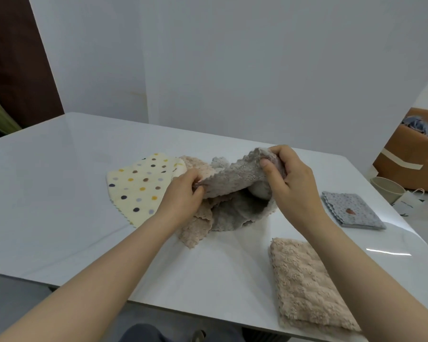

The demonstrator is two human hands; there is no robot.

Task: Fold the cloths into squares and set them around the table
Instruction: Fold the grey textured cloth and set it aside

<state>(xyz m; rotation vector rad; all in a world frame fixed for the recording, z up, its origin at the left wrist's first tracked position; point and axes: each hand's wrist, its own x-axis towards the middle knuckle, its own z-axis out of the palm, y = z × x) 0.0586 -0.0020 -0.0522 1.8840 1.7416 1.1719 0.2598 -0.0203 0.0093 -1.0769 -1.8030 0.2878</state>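
Observation:
A fluffy grey cloth point(235, 178) is lifted off the white table point(59, 193) at the centre. My left hand point(183, 196) pinches its near-left edge and my right hand point(289, 178) grips its far-right corner. Under it lies a crumpled beige cloth point(195, 230), unfolded. A cream cloth with coloured dots point(139, 186) lies flat to the left, partly under the pile. A folded beige square point(307, 282) rests at the near right edge. A folded blue-grey patterned square point(353, 211) sits at the right edge.
A brown cardboard box point(410, 154) with clothes stands on the floor beyond the table's right side, with a pale cup point(388, 191) and a paper bag beside it. A white wall runs behind the table. A dark door is at the far left.

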